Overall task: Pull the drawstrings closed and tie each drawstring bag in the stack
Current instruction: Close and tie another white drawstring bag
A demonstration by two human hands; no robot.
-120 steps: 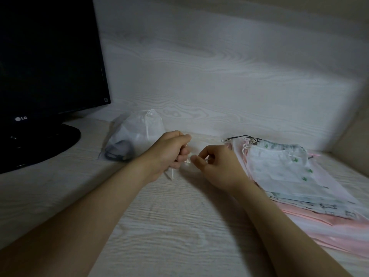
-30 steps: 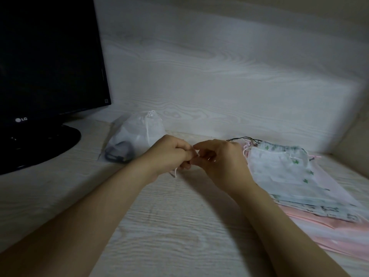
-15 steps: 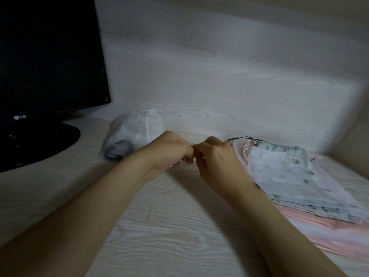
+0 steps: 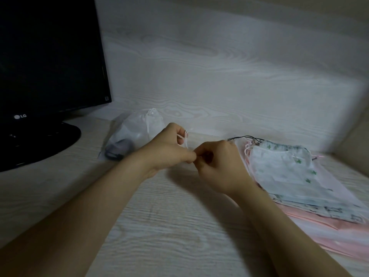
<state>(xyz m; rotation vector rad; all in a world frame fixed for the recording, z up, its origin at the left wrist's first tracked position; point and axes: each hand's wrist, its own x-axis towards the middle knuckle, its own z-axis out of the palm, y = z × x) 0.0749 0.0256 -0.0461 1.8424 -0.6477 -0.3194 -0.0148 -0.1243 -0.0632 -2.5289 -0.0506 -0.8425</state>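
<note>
A thin white drawstring (image 4: 185,139) loops up between my two hands at the middle of the desk. My left hand (image 4: 169,148) pinches it with curled fingers, the loop showing above the knuckles. My right hand (image 4: 217,164) meets it fingertip to fingertip and pinches the same string. The bag the string belongs to is hidden behind my hands. A stack of flat drawstring bags (image 4: 283,172), white with green prints on top and pink beneath, lies to the right. A translucent white bag (image 4: 137,130) with a dark object inside sits behind my left hand.
A black monitor (image 4: 50,56) on a round black stand (image 4: 40,144) fills the left side. A pale wood-grain back panel (image 4: 219,76) rises behind the desk (image 4: 169,226). A beige side wall (image 4: 357,136) closes the right edge.
My hands have closed together from a small gap, and a loop of drawstring now stands up above my left hand. The view shifted slightly.
</note>
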